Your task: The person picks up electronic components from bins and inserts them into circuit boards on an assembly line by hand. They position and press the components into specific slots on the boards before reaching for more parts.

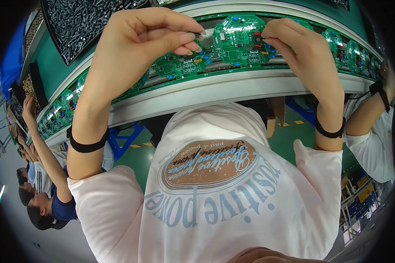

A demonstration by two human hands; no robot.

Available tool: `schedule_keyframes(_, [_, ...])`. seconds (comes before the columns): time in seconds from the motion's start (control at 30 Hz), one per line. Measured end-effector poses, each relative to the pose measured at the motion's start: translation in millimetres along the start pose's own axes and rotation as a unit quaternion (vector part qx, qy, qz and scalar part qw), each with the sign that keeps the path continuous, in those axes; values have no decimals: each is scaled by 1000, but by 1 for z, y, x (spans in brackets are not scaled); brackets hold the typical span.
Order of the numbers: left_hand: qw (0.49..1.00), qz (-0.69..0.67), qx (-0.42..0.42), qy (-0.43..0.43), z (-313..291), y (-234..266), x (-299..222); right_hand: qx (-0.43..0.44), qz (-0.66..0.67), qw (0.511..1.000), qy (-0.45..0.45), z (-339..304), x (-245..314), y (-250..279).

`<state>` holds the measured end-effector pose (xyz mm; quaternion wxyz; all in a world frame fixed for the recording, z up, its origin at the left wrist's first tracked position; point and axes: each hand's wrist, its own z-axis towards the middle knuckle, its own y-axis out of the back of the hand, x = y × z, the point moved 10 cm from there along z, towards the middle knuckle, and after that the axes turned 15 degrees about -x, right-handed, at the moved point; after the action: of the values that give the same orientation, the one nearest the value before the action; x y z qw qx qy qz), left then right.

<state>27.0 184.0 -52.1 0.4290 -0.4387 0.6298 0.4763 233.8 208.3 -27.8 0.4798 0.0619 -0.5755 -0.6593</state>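
Circuit board [230,39]: face up between the hands, in a row running beyond the pale rail [206,90] — laid flat, it seems, so its top stays reachable.
Left hand [131,48]: thumb and fingertips pinch a small dark part [198,36], a grip suiting so slight a piece.
Right hand [305,46]: fingertips close together at the red components [257,45]; I cannot tell whether they grip one.
Black tray [57,44]: heaped with loose dark parts [87,24], probably set within left-hand reach.
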Motion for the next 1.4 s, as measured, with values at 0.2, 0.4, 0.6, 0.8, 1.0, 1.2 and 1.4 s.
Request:
schedule_keyframes(0.2, [1000, 21, -2, 14, 1, 4, 3, -32, 8, 999, 2, -1, 2, 2])
schedule_keyframes(0.4, [997, 69, 10, -9, 6, 5, 2, -39, 0, 999, 5, -2, 5, -2])
schedule_keyframes(0.6, [963, 250, 12, -100, 15, -22, -41, -43, 20, 999, -20, -4, -2, 3])
schedule_keyframes(0.8, [919, 320, 68, -220, 17, -38, -58, -44, 22, 998, -43, -6, -4, 2])
schedule_keyframes(1.0, [901, 326, 104, -267, 14, -46, -56, -31, 0, 999, -22, -4, 3, 6])
schedule_keyframes(1.2, [911, 312, 108, -246, 15, -46, -51, -27, -22, 998, -44, 2, 11, 8])
schedule_keyframes(1.4, [911, 310, 96, -256, 14, -46, -54, -28, -35, 998, -48, 1, 9, 8])
